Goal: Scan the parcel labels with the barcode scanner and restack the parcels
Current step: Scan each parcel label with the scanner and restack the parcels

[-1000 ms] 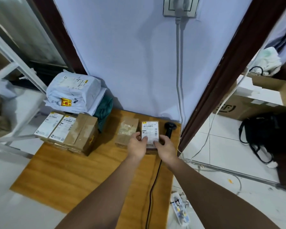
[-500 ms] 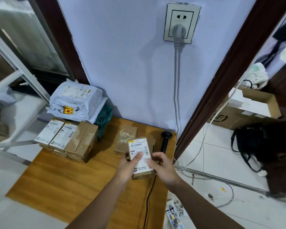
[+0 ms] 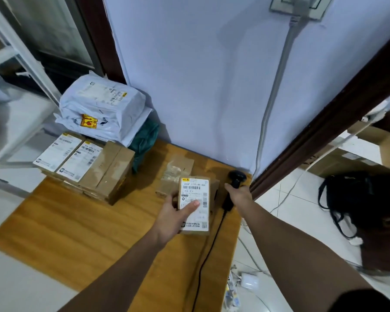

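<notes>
My left hand [image 3: 175, 213] holds a small brown parcel [image 3: 195, 204] above the wooden board, white label facing up, thumb across the label. My right hand [image 3: 239, 194] closes around the handle of the black barcode scanner [image 3: 235, 180], which lies at the board's far right corner with its cable trailing toward me. Another small taped parcel [image 3: 178, 171] rests on the board behind the held one. At the left stands a stack of brown boxes [image 3: 95, 165] with white labels, and a white plastic mailer bag [image 3: 101, 106] lies behind them.
The wooden board [image 3: 88, 233] lies on a white tiled floor against a lilac wall. A grey cable runs from the wall socket [image 3: 300, 5] down the wall. A dark door frame [image 3: 324, 122], a black bag [image 3: 358, 199] and a power strip [image 3: 232, 293] are to the right.
My right hand let go of the parcel and moved right onto the scanner handle. My left hand alone now holds the parcel, lifted off the board toward me.
</notes>
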Tool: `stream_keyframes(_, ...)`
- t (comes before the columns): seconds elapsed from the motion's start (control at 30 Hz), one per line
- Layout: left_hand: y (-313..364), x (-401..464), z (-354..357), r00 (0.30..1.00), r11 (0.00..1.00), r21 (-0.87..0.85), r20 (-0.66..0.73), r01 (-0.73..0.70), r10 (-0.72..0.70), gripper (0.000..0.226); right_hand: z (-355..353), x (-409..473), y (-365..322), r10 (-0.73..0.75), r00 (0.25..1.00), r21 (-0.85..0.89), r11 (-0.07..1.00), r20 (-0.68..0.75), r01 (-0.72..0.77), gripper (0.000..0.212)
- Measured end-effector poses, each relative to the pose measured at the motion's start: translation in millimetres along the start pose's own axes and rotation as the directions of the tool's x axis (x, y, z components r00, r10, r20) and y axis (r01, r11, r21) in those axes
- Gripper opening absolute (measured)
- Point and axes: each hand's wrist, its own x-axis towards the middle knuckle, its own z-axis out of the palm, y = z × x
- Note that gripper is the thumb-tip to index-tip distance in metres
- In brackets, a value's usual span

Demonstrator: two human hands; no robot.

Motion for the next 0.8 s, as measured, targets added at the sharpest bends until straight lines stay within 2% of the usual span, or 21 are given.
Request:
stream_keyframes(0.13,-2,-5,-6,1.0,1.0,0.007,-0.003,0.012,-0.012,0.063,8,3,2,0.015,1.0,-0.032,0.999,0.021,-0.014,0.043)
stream_keyframes(0.2,-3,-11,-9,1.0,1.0,0.017,-0.002,0.026,-0.026,0.065,2,-6,2,0.025,1.0,0.013,1.0,-0.009,-0.025,0.032)
stream_keyframes(0.27,-1,-19,-13,1.0,0.999,0.038,-0.011,0.03,-0.03,0.067,-6,-22,2,0.028,1.0,0.209,0.977,-0.004,-0.027,0.022)
stream_keyframes(0.33,4,-27,-16,0.999,0.998,0.062,-0.022,0.029,-0.028,0.069,-19,-50,-2,0.011,0.999,0.455,0.89,0.046,-0.031,0.011)
stream_keyframes(0.37,8,-31,-18,0.999,0.996,0.081,-0.025,0.029,-0.027,0.069,-25,-66,-4,-0.007,0.997,0.544,0.839,0.073,-0.033,0.015)
stream_keyframes(0.43,15,-40,-20,1.0,0.993,0.12,-0.018,0.018,-0.016,0.067,-36,-100,-5,-0.054,0.991,0.625,0.78,0.124,-0.036,0.023)
stream_keyframes(0.53,26,-58,-25,1.0,0.99,0.138,0.013,0.007,-0.009,0.068,-46,-162,-6,-0.097,0.981,0.691,0.722,0.168,-0.046,0.013)
stream_keyframes(0.67,34,-88,-39,0.999,0.99,0.139,0.047,-0.022,0.016,0.063,-46,-257,-1,-0.148,0.979,0.669,0.743,0.137,0.019,0.013)
stream_keyframes(0.8,41,-116,-61,0.994,0.983,0.175,0.097,-0.058,0.041,0.068,-28,-345,13,-0.239,0.97,0.477,0.857,0.031,0.196,0.015)
